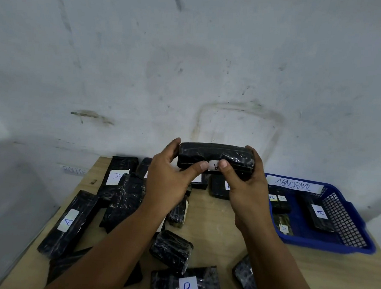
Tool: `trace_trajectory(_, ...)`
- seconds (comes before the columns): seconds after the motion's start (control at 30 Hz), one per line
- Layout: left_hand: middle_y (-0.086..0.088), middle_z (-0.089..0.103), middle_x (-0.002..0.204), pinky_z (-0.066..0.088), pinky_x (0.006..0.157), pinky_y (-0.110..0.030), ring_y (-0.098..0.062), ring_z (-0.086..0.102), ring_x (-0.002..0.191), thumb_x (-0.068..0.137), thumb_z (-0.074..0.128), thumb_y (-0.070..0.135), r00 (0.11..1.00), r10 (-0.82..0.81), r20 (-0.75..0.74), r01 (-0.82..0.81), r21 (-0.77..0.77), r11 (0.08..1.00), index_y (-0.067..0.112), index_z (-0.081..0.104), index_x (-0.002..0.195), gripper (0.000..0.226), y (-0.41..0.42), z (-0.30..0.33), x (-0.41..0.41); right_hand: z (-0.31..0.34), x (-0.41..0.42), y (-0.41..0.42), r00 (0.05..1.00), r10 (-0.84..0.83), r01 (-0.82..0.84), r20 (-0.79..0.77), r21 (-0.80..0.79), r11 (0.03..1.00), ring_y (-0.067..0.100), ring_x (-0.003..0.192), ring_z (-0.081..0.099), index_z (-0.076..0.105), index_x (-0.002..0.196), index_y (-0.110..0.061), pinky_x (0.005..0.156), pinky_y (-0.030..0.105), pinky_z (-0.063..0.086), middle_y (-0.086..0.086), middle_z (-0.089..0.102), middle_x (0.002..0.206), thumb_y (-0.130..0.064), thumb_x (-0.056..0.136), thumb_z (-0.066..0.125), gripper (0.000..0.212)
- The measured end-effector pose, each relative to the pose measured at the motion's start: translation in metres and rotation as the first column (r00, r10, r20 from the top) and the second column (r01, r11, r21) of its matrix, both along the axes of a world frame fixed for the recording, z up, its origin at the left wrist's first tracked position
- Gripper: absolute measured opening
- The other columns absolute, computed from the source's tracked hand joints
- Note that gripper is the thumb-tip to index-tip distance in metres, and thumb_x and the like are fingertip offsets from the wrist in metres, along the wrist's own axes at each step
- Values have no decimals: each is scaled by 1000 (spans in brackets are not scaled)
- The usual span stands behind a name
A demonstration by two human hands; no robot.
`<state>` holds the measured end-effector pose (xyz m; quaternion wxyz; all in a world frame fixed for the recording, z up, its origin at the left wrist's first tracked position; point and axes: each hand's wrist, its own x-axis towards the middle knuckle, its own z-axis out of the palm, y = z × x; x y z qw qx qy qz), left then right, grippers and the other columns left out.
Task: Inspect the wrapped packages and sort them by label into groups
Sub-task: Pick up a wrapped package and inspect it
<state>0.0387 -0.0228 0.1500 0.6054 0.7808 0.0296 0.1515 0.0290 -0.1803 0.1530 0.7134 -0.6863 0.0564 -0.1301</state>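
Observation:
A black film-wrapped package (pixel 215 156) is held up above the wooden table (pixel 213 224), in front of the wall. My left hand (pixel 169 178) grips its left end and my right hand (pixel 247 188) grips its right end. Both thumbs sit on either side of its small white label (pixel 213 167), which reads A upside down. Several more black wrapped packages lie on the table below, among them a long one labelled A (pixel 68 224) at the left and one labelled B (pixel 186 287) at the front.
A blue mesh basket (pixel 347 221) tagged ABNORMAL stands at the right with several A-labelled packages inside. A stained grey wall rises right behind the table. A faint tag reading ROUTE (pixel 74 170) sits at the table's back left. The table's left edge drops off.

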Motion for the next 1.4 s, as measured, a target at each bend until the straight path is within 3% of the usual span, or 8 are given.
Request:
trace_trajectory(0.13,35,54,118,42,92,0,31,49,103,87,80,28,1000,-9,7,10,-60,998,28,53,146,66,5,-1,3,1,3,-5,999,32,-32,14,13,999,-4,100,71,54,145,-32,81,16,58,-17,78,105,-25,90,79,61)
trace_trajectory(0.27,24,65,120,54,86,-11,0,69,108,85,81,14,1000,-9,29,11,-75,997,27,58,141,61,17,1,6,6,3,-8,993,69,-60,-98,90,994,1,102,73,57,144,-42,93,34,60,-18,79,103,-49,87,72,59)
trace_trajectory(0.4,7,62,142,51,102,-31,-14,60,129,83,83,32,998,-32,-46,30,-46,999,37,49,147,73,20,3,7,7,3,-8,997,-21,32,-72,155,987,7,82,77,69,129,-25,63,19,58,-4,81,90,-22,101,66,28)
trace_trajectory(0.6,19,78,95,55,94,-29,8,70,90,87,77,42,992,-63,-113,45,-159,986,33,74,106,21,16,5,6,2,3,-9,997,9,-4,-80,63,998,5,96,76,56,142,-28,78,22,61,-1,81,97,-26,97,71,47)
trace_trajectory(0.8,15,77,98,56,85,-28,1,72,92,82,85,32,993,-40,-114,22,-157,987,30,64,124,47,17,-1,11,-2,4,-8,993,48,-51,-111,-25,998,7,122,58,34,162,-26,98,25,43,-12,61,127,-62,68,77,109)
trace_trajectory(1.0,14,77,97,52,85,-21,1,71,95,79,87,37,993,-106,-49,101,-93,991,28,71,101,29,8,2,3,-4,3,-9,1000,-9,10,8,-96,995,-3,87,72,72,109,-25,71,12,53,-16,78,91,-37,81,82,32)
trace_trajectory(1.2,16,67,125,51,102,-29,-2,62,118,73,90,40,999,-4,-32,2,-50,999,29,52,140,78,8,-7,8,-1,0,-5,992,94,-102,-89,-91,991,-2,113,62,45,153,-40,95,23,49,-16,66,128,-62,79,70,81)
trace_trajectory(1.4,17,60,136,43,109,-32,-1,53,128,76,85,48,996,-72,-58,70,-36,997,41,46,148,82,11,-6,4,-5,4,-7,997,14,-10,-78,63,998,9,98,73,59,141,-37,78,19,58,-4,77,106,-25,100,69,44)
